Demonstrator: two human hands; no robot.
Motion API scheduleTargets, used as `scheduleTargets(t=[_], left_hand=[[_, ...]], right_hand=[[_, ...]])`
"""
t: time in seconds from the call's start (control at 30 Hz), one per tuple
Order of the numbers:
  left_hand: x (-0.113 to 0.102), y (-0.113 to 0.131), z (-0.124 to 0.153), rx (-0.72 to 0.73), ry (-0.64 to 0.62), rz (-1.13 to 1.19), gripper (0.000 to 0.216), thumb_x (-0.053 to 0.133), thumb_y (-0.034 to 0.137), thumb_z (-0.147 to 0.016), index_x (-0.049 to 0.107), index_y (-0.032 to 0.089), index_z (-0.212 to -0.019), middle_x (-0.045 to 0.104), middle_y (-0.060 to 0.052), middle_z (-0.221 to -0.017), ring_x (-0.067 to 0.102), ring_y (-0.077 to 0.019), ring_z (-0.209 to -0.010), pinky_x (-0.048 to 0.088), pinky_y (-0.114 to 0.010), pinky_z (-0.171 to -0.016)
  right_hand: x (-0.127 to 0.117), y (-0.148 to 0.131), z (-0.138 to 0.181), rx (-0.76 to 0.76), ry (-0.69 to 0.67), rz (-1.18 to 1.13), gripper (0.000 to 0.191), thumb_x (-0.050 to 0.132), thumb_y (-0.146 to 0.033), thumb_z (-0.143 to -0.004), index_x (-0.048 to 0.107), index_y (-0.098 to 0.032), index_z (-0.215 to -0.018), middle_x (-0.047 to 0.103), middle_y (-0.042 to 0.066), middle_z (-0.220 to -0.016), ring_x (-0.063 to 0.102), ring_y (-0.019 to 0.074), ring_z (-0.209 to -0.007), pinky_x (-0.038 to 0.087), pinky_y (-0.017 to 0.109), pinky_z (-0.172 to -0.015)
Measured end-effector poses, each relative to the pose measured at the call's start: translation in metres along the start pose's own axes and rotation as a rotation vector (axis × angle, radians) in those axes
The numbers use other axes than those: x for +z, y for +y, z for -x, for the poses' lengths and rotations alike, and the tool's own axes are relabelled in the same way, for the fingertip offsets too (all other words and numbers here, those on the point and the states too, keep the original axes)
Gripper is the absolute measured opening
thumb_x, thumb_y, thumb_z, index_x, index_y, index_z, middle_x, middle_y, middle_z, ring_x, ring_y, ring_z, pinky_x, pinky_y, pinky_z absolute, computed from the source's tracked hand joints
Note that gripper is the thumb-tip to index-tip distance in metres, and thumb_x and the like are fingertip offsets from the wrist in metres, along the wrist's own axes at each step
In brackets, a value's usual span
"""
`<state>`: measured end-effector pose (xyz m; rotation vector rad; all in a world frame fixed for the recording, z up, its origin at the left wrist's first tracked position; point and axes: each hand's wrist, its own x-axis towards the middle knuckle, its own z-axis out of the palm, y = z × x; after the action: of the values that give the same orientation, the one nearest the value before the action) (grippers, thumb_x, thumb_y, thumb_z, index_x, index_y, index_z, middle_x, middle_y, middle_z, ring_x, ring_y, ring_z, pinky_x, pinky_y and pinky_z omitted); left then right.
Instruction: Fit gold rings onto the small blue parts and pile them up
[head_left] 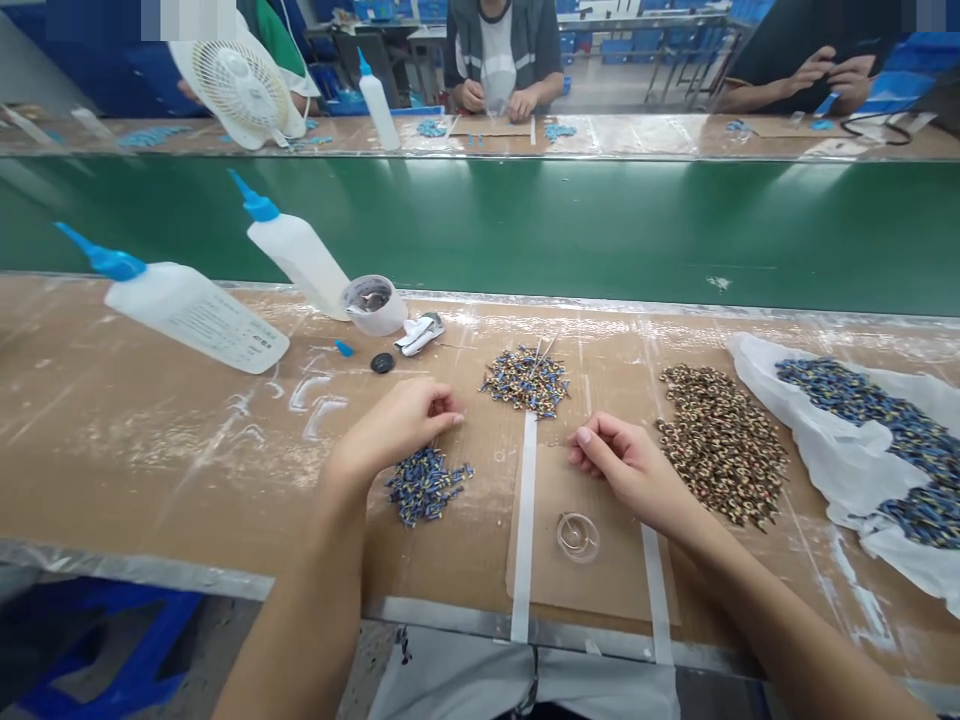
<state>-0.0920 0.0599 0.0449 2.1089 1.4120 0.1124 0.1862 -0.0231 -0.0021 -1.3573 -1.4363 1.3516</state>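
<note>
My left hand rests on the cardboard-covered bench, fingers curled in a pinch just above a small heap of blue parts. What it pinches is too small to make out. My right hand lies to the right of a white tape strip, fingers curled inward, beside a large pile of brown ring parts. A mixed pile of blue and metal pieces sits between and beyond both hands. A small clear ring lies in front of my right hand.
Two white squeeze bottles with blue nozzles lean at the left. A tape roll, a black button and a white bag of blue parts lie about. A green conveyor belt runs behind; other people work across it beside a fan.
</note>
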Motion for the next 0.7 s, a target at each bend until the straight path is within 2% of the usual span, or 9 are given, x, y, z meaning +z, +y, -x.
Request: scheduleTargets(t=[0.17, 0.27, 0.37, 0.53, 0.7], left_hand=[[-0.009, -0.008, 0.018, -0.067, -0.116, -0.141, 0.009, 0.062, 0.024, -0.078, 0.062, 0.018, -0.071, 0.063, -0.003, -0.077, 0.055, -0.0224, -0.085, 0.036, -0.031, -0.073], [-0.011, -0.008, 0.022, -0.054, -0.194, -0.147, 0.008, 0.062, 0.023, -0.077, 0.063, 0.019, -0.07, 0.063, -0.003, -0.078, 0.054, -0.0236, -0.09, 0.036, -0.032, -0.078], [-0.011, -0.008, 0.025, -0.032, -0.223, -0.127, 0.008, 0.061, 0.026, -0.079, 0.064, 0.019, -0.074, 0.063, -0.003, -0.089, 0.052, -0.0243, -0.098, 0.036, -0.033, -0.082], [-0.003, -0.009, 0.024, -0.019, -0.216, -0.143, 0.004, 0.058, 0.018, -0.075, 0.061, 0.018, -0.072, 0.06, -0.004, -0.086, 0.053, -0.0227, -0.091, 0.038, -0.032, -0.078], [0.002, -0.01, 0.021, 0.022, -0.177, -0.113, 0.01, 0.055, 0.015, -0.074, 0.059, 0.018, -0.066, 0.061, -0.005, -0.079, 0.053, -0.0214, -0.084, 0.037, -0.032, -0.074]], right_hand=[[-0.002, 0.002, -0.001, 0.048, -0.007, 0.01, 0.036, 0.05, -0.05, -0.094, 0.057, -0.017, -0.081, 0.066, 0.006, -0.076, 0.056, 0.0145, -0.064, 0.044, 0.027, -0.06], [-0.003, 0.004, -0.003, 0.054, -0.024, 0.035, 0.036, 0.05, -0.05, -0.094, 0.058, -0.017, -0.083, 0.067, 0.006, -0.077, 0.056, 0.0147, -0.065, 0.045, 0.027, -0.06], [-0.004, 0.005, -0.003, 0.055, -0.04, 0.066, 0.035, 0.049, -0.05, -0.095, 0.059, -0.017, -0.084, 0.067, 0.006, -0.079, 0.057, 0.0151, -0.066, 0.046, 0.028, -0.062], [-0.005, 0.004, -0.003, 0.052, -0.068, 0.102, 0.034, 0.048, -0.048, -0.095, 0.059, -0.017, -0.084, 0.068, 0.006, -0.079, 0.058, 0.0154, -0.068, 0.047, 0.028, -0.063], [-0.006, 0.003, -0.002, 0.033, -0.078, 0.15, 0.034, 0.048, -0.047, -0.096, 0.06, -0.018, -0.083, 0.068, 0.006, -0.079, 0.058, 0.0164, -0.068, 0.047, 0.03, -0.064]])
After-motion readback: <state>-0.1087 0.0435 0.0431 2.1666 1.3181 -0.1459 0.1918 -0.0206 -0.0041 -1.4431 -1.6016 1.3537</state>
